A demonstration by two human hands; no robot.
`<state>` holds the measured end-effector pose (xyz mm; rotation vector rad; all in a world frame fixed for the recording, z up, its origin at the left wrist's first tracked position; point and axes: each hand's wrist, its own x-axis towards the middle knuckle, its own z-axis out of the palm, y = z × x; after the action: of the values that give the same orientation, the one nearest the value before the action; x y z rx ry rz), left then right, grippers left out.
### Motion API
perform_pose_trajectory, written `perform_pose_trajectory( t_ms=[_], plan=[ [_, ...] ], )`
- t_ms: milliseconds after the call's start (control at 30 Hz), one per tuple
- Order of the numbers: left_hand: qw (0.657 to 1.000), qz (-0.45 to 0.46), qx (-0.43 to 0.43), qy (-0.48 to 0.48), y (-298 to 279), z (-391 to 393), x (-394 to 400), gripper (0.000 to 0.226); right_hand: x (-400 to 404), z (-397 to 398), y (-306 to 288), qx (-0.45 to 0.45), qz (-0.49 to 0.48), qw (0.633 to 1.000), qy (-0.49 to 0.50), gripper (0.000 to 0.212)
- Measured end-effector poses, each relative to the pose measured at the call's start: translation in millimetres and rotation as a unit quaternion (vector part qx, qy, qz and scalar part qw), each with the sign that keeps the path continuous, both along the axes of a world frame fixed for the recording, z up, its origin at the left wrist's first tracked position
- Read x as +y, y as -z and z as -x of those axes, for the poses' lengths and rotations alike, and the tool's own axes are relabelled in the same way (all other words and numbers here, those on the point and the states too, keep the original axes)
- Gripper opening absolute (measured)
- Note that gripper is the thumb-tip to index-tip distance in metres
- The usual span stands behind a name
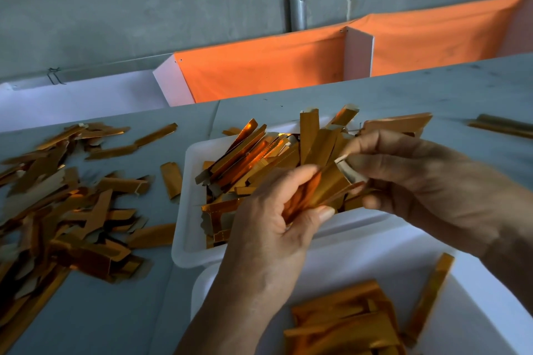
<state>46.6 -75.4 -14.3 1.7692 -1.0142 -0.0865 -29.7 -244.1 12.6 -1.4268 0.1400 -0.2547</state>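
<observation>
far left: loose heap of gold strips (pixel 57 204) spread over the grey table (pixel 129 311), flat and half-folded mixed, lying every which way.

centre: far white tray (pixel 184 210), crowded with more gold pieces (pixel 253 158), several standing on end against the back rim.

left hand (pixel 268 233): over the tray's near edge, fingers curled round the lower end of the held strip (pixel 326 184), thumb laid along its side.

held strip: in the air between both hands, just above the far white tray. long axis runs from lower left, in the left hand's grip, up to upper right. the pale inner flap shows at the upper right end and points toward the right hand.

right hand (pixel 418 179): thumb and forefinger pinch that pale flap; other fingers are bent, blurred.

lower right: near white tray (pixel 487 285) with a modest stack of folded pieces (pixel 346 323) lying roughly aligned, one strip leaning on the rim.

judgement: early to middle. the near stack looks like finished work and is small; heap and far tray are left to do. this piece is mid-fold, its end flap not yet tucked.
</observation>
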Motion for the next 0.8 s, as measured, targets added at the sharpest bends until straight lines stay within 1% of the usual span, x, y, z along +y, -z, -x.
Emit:
perform_pose_trajectory(
  t_ms=[100,200,333,467,500,567,600,667,700,733,800],
  plan=[
    [0.999,0.010,0.009,0.029,-2,1,0,0.037,-4,0,0,-0.007,-0.040,0.999,-0.027,0.011],
    [0.999,0.008,0.008,0.052,-3,1,0,0.039,-10,1,2,0.008,-0.049,0.998,-0.051,0.012],
    [0.997,0.005,0.016,0.075,-2,0,1,0.040,-17,2,5,0.004,-0.056,0.994,-0.092,0.033],
    [0.996,0.010,0.024,0.087,-1,-1,1,0.041,-18,3,3,-0.003,-0.051,0.992,-0.114,0.034],
    [0.996,0.010,0.022,0.088,0,-1,2,0.041,-18,3,2,-0.006,-0.036,0.993,-0.115,0.030],
    [0.996,0.011,0.015,0.086,1,-1,2,0.041,-15,5,-3,-0.014,0.026,0.994,-0.105,0.017],
    [0.996,0.011,0.011,0.085,1,0,2,0.042,-13,5,-6,-0.020,0.070,0.993,-0.091,0.014],
    [0.996,0.009,0.004,0.084,1,0,0,0.045,-11,6,-8,-0.037,0.172,0.983,-0.052,0.014],
    [0.996,0.007,0.000,0.083,1,0,0,0.047,-9,5,-9,-0.046,0.204,0.977,-0.028,0.007],
    [0.997,0.008,-0.002,0.081,2,0,0,0.049,-6,4,-9,-0.053,0.218,0.974,-0.008,0.002],
    [0.997,0.015,0.009,0.076,2,0,-1,0.050,-3,3,-6,-0.068,0.212,0.975,0.008,0.013]
  ],
)
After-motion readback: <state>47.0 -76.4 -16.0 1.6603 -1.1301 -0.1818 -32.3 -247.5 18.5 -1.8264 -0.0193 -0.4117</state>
